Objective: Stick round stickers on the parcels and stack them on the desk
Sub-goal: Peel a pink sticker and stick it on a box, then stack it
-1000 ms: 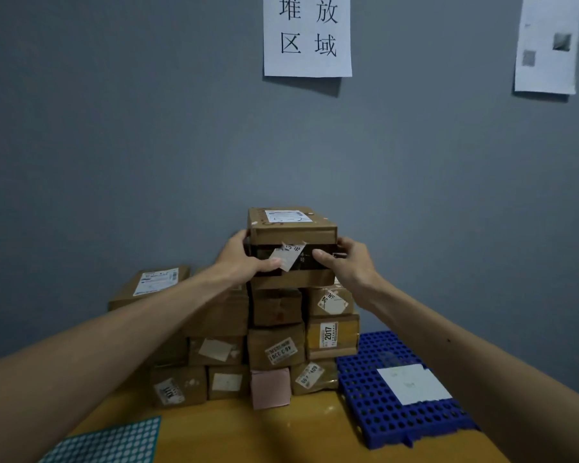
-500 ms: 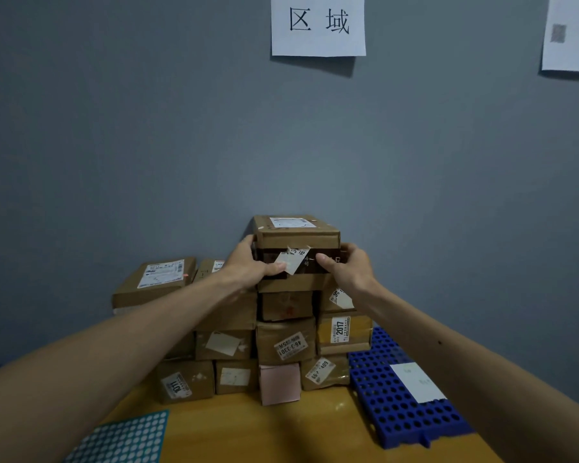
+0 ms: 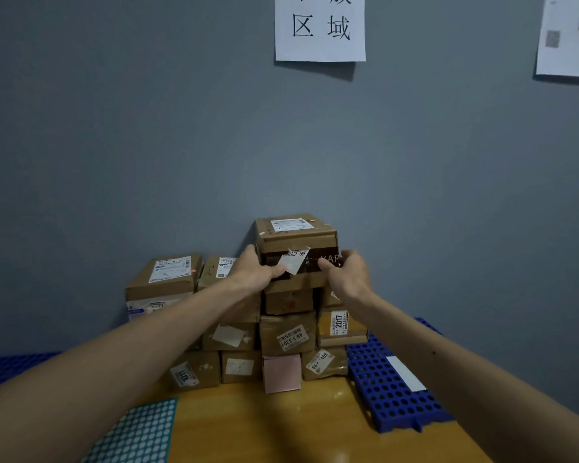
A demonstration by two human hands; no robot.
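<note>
A brown cardboard parcel (image 3: 296, 243) with a white label on top and a dark band on its front sits at the top of a stack of parcels (image 3: 288, 332) on the wooden desk (image 3: 281, 429). My left hand (image 3: 256, 272) grips its left side, thumb on the front. At the right front corner, my right hand (image 3: 346, 274) holds it too. A loose white label hangs on the front between my thumbs. A teal sheet of round white stickers (image 3: 137, 432) lies at the desk's near left.
Lower parcel piles (image 3: 163, 285) stand to the left of the tall stack, against the grey wall. A blue perforated plastic pallet (image 3: 391, 385) with a white paper lies at the right. Paper signs (image 3: 320, 28) hang on the wall above.
Both hands have stayed on the top parcel, which has hardly moved on the stack. The view has shifted a little.
</note>
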